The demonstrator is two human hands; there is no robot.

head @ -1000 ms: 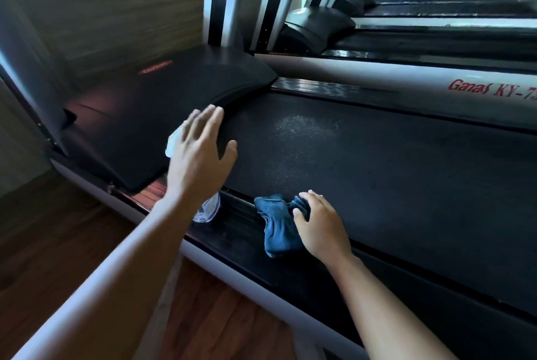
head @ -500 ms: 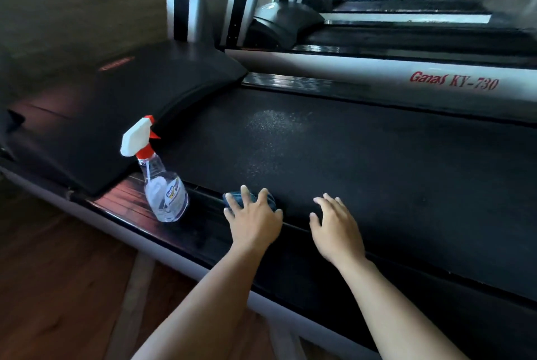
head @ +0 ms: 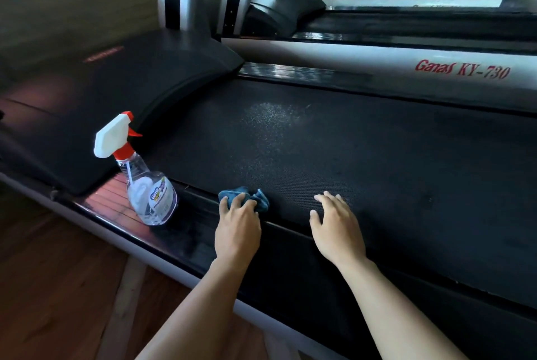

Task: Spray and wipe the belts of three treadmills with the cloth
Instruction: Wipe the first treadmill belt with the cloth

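Note:
A blue cloth (head: pixel 255 199) lies bunched at the near edge of the black treadmill belt (head: pixel 363 156). My left hand (head: pixel 236 229) lies over it, fingertips curled into the fabric. To its right, my right hand (head: pixel 337 229) rests flat on the belt with fingers spread, holding nothing. A clear spray bottle (head: pixel 148 188) with a white and red trigger head stands upright on the near side rail, left of the cloth and apart from both hands. A pale patch of spray mist (head: pixel 270 118) shows on the belt beyond the cloth.
The black motor cover (head: pixel 130 92) rises left of the belt. A white side rail (head: pixel 377 60) with red lettering borders the far edge, and more treadmills (head: pixel 406 19) stand behind it. Wooden floor (head: pixel 52 287) lies below the near rail.
My left hand let go of the spray bottle, which now stands alone on the rail, and took over the cloth. My right hand released the cloth and shifted right onto the belt.

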